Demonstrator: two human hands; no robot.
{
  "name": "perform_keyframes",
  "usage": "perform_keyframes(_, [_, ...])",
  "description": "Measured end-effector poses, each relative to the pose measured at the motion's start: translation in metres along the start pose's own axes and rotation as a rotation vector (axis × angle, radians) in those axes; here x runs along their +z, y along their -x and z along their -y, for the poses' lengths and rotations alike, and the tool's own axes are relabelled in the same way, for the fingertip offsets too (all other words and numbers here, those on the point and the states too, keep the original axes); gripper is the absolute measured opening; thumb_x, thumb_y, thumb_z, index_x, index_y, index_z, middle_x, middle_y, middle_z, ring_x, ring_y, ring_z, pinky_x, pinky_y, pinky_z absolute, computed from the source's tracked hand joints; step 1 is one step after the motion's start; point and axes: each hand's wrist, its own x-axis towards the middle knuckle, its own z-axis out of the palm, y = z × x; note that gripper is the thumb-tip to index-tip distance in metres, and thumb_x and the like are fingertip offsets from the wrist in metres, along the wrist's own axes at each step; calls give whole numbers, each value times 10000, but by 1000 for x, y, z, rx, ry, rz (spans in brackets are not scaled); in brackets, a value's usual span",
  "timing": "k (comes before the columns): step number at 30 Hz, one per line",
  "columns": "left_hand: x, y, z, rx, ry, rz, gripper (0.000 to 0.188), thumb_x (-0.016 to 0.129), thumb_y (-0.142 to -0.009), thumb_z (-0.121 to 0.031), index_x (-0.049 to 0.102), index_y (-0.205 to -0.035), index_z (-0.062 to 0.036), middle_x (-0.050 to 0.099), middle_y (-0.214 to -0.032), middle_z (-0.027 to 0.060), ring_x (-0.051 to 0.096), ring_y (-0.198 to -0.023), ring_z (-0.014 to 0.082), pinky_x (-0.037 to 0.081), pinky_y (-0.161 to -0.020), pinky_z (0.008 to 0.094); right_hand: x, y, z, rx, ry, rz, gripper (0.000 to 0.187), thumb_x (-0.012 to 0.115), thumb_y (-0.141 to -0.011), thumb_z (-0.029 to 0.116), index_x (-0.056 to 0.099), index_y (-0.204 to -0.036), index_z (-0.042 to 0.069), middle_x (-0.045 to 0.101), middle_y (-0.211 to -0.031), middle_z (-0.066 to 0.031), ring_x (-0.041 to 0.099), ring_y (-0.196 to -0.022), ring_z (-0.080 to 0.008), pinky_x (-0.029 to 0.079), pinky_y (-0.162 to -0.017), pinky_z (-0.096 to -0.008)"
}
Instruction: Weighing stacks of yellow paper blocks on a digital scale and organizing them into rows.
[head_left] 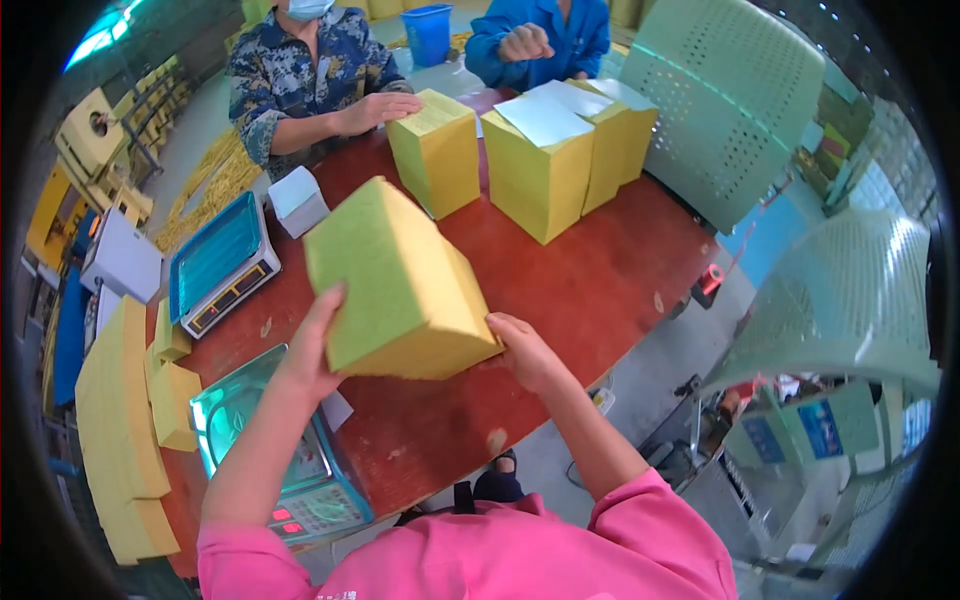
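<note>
A thick stack of yellow paper [385, 275] is held tilted above the red table, between my two hands. My left hand [318, 345] grips its lower left side, with the fingers partly hidden. At the lower right edge, my right hand [525, 352] presses its fingers against the stack. Beneath my left forearm is a teal scale [325, 500] with lit red digits. Across the table, another yellow paper stack [440, 160] stands upright under a co-worker's hand [378, 112].
More yellow stacks [545, 190], topped with white sheets, stand at the far right of the red table [570, 300]. A second scale [225, 260] and a small white paper stack [298, 200] sit at the left. Yellow blocks [120, 420] line the left edge. Perforated green panels [720, 100] rise at the right.
</note>
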Motion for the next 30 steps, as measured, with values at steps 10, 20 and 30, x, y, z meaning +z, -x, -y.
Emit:
perform_keyframes(10, [111, -156, 32, -99, -221, -31, 723, 568, -877, -570, 380, -1434, -150, 484, -1397, 122, 462, -1274, 361, 414, -918, 678, -101, -64, 42, -43, -19, -225, 448, 427, -1018, 367, 550, -1255, 8, 565, -1232, -133, 588, -1090, -251, 576, -840, -438])
perform_keyframes(20, [150, -231, 36, 328, -133, -237, 631, 693, -795, -290, 469, -1322, -26, 631, -1152, 151, 635, -1016, 250, 534, -832, 377, -130, -122, 50, -279, -67, -457, 486, 473, -1017, 328, 463, -1369, -6, 496, -1358, -131, 522, -1210, -270, 507, -950, -424])
perform_keyframes(30, [78, -40, 76, 403, -346, -24, 718, 641, -932, -366, 340, -1453, 26, 516, -1396, 180, 561, -1211, 251, 439, -1022, 371, -80, -49, -30, -529, 438, -355, 395, 520, -942, 40, 523, -1328, -40, 538, -1331, -152, 562, -1169, -270, 477, -1014, -366])
